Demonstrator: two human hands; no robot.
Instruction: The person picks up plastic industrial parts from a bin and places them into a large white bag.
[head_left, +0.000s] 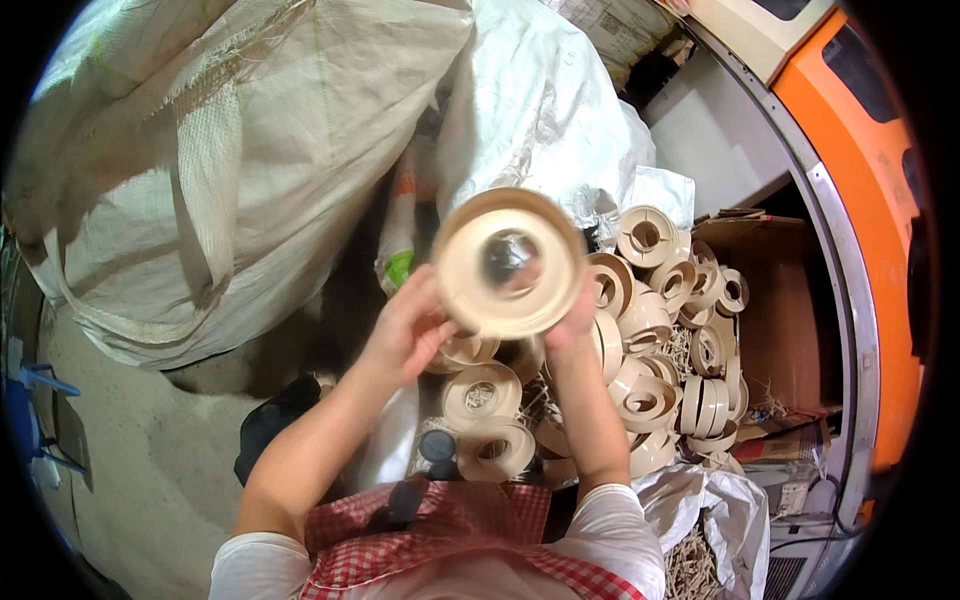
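Note:
Between my two hands I hold up a round beige plastic ring part [465,285], with a wide rim and a hole through its middle. It is slightly blurred. My left hand [408,325] grips its lower left edge, the thumb toward the underside. At its right edge is my right hand [572,318], its fingers partly hidden behind the part. Below and to the right lies a heap of similar beige ring parts [482,393], some flat, some on edge, with thin beige plastic scraps among them.
Large white woven sacks [300,130] stand at the far left, and another white sack [530,100] is behind the heap. An open cardboard box [785,310] sits beside an orange machine panel [850,130] at the right. Near me, a white bag [740,500] contains thin beige scraps.

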